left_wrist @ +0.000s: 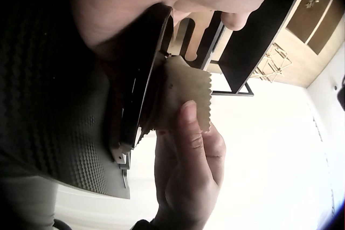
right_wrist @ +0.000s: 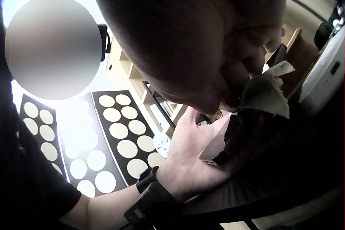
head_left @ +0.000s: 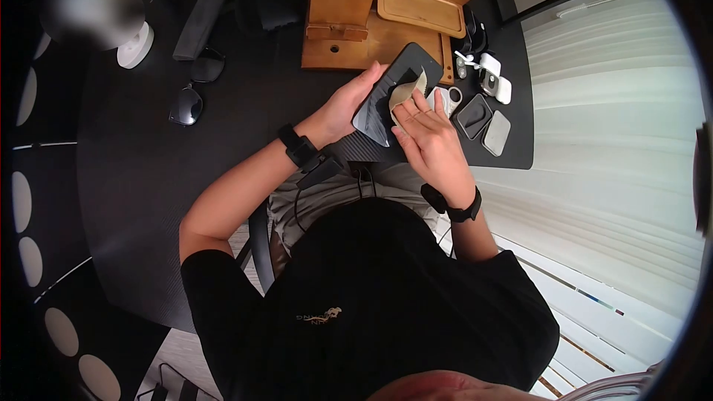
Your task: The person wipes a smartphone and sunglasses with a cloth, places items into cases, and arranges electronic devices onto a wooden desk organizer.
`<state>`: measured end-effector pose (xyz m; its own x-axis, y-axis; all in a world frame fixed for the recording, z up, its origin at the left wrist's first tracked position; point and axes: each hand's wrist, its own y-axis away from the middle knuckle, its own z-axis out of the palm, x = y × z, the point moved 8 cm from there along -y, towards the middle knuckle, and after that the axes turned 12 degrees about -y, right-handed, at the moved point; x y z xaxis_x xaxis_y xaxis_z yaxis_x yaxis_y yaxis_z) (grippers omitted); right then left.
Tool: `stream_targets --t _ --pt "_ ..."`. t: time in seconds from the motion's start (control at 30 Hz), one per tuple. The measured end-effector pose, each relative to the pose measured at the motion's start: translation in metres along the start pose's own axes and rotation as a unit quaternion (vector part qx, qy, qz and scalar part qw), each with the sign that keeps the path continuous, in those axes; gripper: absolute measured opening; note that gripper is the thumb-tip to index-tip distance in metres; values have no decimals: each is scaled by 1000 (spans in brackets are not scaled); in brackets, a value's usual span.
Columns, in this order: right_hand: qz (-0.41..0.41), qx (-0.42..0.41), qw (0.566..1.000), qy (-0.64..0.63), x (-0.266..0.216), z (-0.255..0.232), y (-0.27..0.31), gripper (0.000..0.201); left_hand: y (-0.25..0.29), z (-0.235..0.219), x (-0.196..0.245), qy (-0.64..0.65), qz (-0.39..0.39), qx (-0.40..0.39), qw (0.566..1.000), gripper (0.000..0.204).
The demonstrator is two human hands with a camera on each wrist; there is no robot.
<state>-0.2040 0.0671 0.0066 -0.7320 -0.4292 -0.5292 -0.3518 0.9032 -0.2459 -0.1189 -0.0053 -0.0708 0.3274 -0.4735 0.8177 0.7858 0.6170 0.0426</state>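
My left hand [head_left: 347,109] grips a small tablet [head_left: 377,108] by its left edge, thumb along the upper side. The tablet is dark with a glossy, reflecting screen, tilted over the front edge of the desk. In my right hand [head_left: 440,147], thumb and fingers pinch a beige cleaning cloth [head_left: 405,92] against the screen. Zigzag-cut edges show on the cloth [left_wrist: 188,87] in the left wrist view, where the thumb lies flat on it. Part of the cloth [right_wrist: 267,98] curls up past the fingers in the right wrist view, and the fingertips are partly hidden.
A wooden desk stand [head_left: 338,59] with a shallow tray [head_left: 420,9] is behind the tablet. Sunglasses [head_left: 186,107] and a dark grey case [head_left: 202,22] lie left. White earbud cases [head_left: 504,90] and an open small tin [head_left: 474,117] with its lid [head_left: 496,134] sit right.
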Motion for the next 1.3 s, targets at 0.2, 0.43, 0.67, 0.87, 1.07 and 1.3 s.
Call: stream_targets --t 0.2,0.43,0.67,0.87,1.07,1.3 --pt "-1 1 1000 -9 2 -1 -3 32 -2 0 1 27 28 -12 999 60" --pt "-3 25 999 -34 2 -2 -5 32 1 1 2 9 22 0 1000 65" --pt "-2 16 999 -32 7 -1 -4 32 2 6 10 -28 16 1 999 72" --pt "-4 32 999 -16 9 -7 -4 31 6 8 15 -85 8 24 996 73" --pt "2 56 998 0 21 -18 -8 32 3 5 8 -26 -2 35 999 74" --pt "-10 72 996 48 32 -29 -30 31 -2 1 4 -16 5 6 1000 76"
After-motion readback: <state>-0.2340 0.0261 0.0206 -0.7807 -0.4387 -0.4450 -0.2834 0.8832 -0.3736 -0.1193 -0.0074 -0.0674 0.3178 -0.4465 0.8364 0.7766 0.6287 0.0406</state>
